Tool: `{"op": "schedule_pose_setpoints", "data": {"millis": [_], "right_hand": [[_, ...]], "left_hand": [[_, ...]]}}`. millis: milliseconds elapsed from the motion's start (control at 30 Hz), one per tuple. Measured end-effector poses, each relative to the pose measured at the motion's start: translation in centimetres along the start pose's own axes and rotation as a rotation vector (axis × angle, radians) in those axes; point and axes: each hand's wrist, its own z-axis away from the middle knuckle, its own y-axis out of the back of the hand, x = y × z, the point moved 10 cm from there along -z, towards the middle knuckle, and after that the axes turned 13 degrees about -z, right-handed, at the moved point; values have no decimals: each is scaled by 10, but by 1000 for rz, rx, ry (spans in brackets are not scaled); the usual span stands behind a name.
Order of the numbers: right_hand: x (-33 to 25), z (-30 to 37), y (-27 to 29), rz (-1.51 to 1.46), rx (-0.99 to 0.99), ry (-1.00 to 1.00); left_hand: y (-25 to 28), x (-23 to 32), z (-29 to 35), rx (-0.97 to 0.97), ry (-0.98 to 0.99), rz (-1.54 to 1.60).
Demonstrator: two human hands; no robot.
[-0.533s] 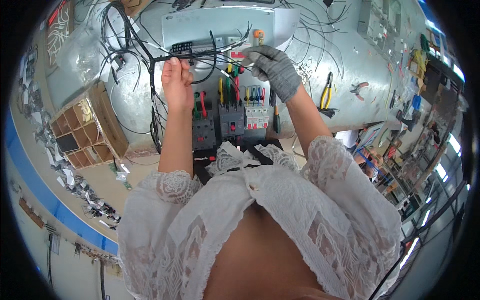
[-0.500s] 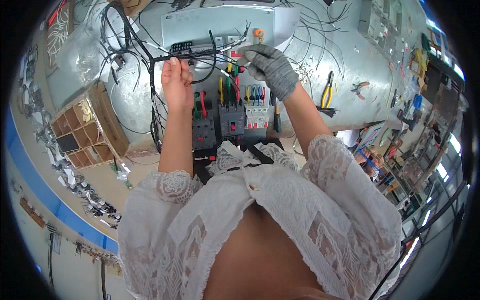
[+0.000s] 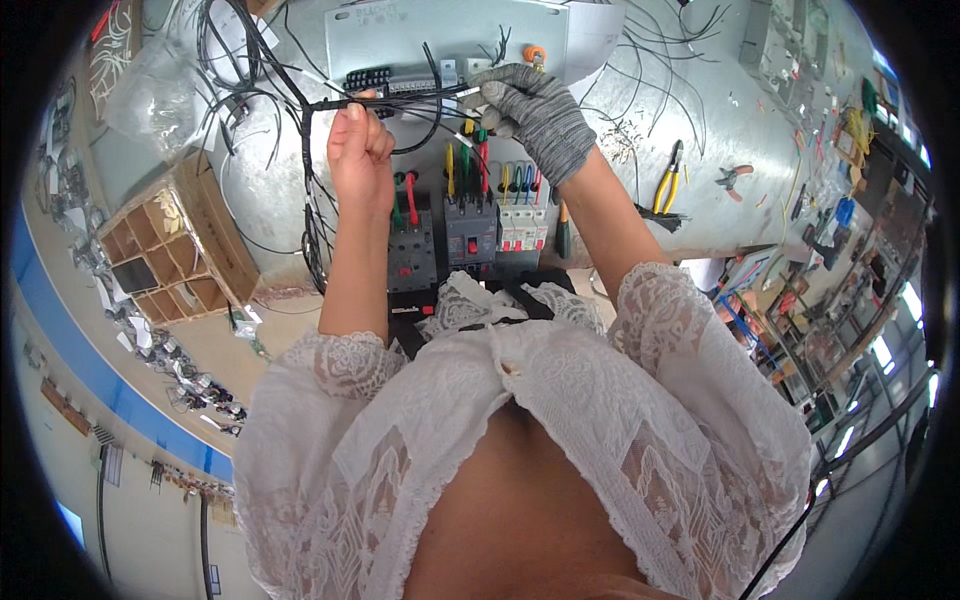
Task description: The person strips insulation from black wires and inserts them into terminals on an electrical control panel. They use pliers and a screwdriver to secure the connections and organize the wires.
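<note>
A black wire harness runs up the left part of the bench, and a branch of black wires leads off it to the right. My bare left hand is closed, pinching that branch near where it splits off. My right hand, in a grey knit glove, closes its fingertips on the wires farther right; some fingertips are hidden. Below the wires stands a grey metal mounting plate with a black terminal block. Nearer me are a dark circuit breaker, another dark breaker and white breakers with coloured wires.
A divided cardboard box stands at the left edge of the bench. Yellow-handled pliers, red-handled cutters and a screwdriver lie to the right. Loose black wires spread at the far right, and a clear plastic bag lies far left.
My gloved right hand has moved slightly left and away from me along the wires. My left hand keeps its pinch on the branch. The whole view has shifted a little.
</note>
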Motion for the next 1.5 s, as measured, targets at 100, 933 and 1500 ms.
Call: {"op": "schedule_pose_setpoints", "data": {"millis": [100, 933, 1500], "right_hand": [[-2, 1, 1, 26, 30, 3], [-39, 45, 43, 669, 176, 401], [13, -16, 31, -124, -3, -156]], "left_hand": [[1, -1, 0, 18, -2, -5], [2, -1, -3, 8, -12, 69], [-1, 3, 3, -68, -6, 81]]}}
